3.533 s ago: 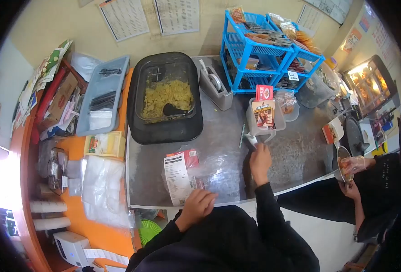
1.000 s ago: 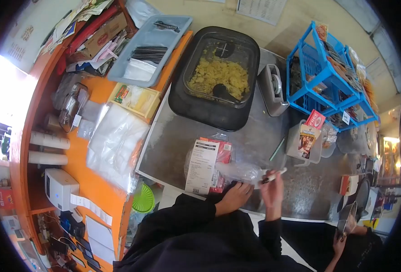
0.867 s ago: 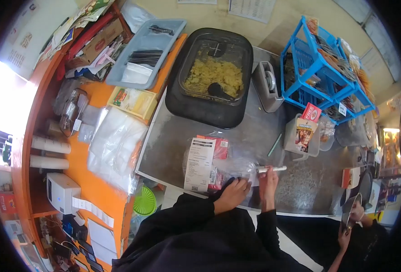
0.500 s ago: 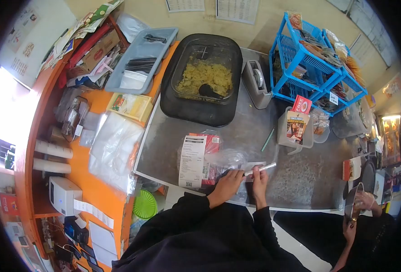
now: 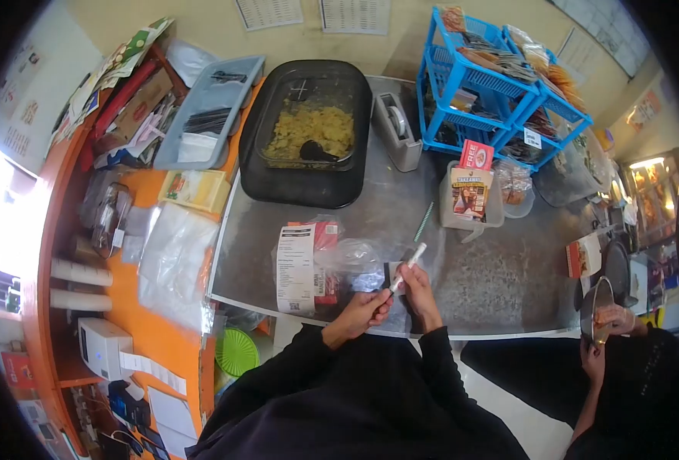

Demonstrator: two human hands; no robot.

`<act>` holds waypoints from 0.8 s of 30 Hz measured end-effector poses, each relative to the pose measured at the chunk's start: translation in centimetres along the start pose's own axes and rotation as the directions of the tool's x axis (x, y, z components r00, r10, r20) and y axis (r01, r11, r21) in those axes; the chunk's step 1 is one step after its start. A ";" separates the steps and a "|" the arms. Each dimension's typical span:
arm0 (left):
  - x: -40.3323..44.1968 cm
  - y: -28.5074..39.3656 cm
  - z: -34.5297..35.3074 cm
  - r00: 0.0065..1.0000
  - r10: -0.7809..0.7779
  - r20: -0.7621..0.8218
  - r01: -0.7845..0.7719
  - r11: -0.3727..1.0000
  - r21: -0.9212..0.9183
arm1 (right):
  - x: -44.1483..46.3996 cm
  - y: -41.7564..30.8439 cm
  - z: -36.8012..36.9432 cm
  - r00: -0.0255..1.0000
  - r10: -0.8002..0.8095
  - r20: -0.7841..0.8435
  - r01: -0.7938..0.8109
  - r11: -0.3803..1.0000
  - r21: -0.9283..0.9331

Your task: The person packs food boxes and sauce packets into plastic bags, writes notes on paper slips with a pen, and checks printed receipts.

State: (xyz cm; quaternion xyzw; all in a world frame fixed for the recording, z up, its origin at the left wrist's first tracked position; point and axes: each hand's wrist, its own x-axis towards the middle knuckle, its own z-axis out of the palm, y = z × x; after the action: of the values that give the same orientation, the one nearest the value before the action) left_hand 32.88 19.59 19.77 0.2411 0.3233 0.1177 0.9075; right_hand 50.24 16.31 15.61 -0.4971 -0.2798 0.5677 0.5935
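Risk, as judged: the pen could slip onto the plastic just beyond the left fingers, if the two grips pulled unevenly. Pen sat between both hands, slanting forward. Left hand: fingers clamped on its near end. Right hand: fingers pinched round its shaft, farther forward. Forearms converged across the table's near edge. Receipt lay left of the fingers.

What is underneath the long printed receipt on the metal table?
Red packaging shows along the right edge of the receipt, with crumpled clear plastic beside it. The paper covers the rest, so what else lies beneath cannot be seen.
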 end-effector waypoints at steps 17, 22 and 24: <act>-1.2 1.1 0.4 0.660 0.370 0.654 -0.360 -0.609 0.707 | 0.8 -1.6 -0.8 0.994 0.060 -0.093 0.004 0.822 0.570; 0.6 0.7 -0.9 0.729 0.305 0.613 -0.348 -0.607 0.715 | 1.1 -1.0 -1.2 0.988 0.099 -0.118 0.008 0.734 0.679; 0.3 0.0 -2.3 0.799 0.275 0.536 -0.288 -0.607 0.741 | 1.0 -0.7 -1.3 0.988 0.027 -0.155 0.076 0.781 0.620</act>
State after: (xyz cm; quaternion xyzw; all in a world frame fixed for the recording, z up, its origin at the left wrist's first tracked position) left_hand 31.66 20.58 18.04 0.9707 0.1619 0.0681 0.1641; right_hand 51.91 16.96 15.58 -0.3118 -0.0357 0.5800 0.7517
